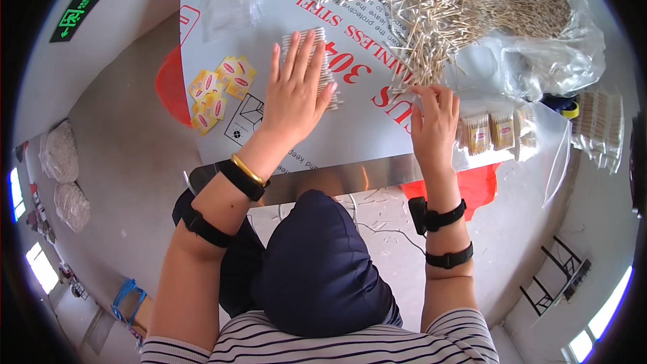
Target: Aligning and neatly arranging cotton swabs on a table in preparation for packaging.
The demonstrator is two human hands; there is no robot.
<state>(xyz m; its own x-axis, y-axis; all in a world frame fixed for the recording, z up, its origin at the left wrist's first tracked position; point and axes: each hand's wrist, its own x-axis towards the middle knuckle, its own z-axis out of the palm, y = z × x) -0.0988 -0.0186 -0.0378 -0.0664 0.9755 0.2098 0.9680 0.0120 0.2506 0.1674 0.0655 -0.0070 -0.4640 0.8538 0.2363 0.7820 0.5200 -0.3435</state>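
Observation:
My left hand (294,91) lies flat, fingers stretched out, over a neat row of cotton swabs (330,87) on the sheet-covered metal table (269,152). Part of that row is hidden beneath the palm. At the near tip of a big loose heap of cotton swabs (431,20), my right hand (437,118) has its fingers bent and closed on a few swabs; the fingertips are partly hidden. Just right of this hand stand small clear packs of cotton swabs (478,135) with yellow labels.
Yellow labels (217,91) lie scattered left of my left hand. Behind them is a stack of clear plastic bags (232,3). A large clear bag of swabs (539,20) slumps at the far right. Bundled packs (598,128) sit beyond the table's right side; a red stool (172,87) shows at the left.

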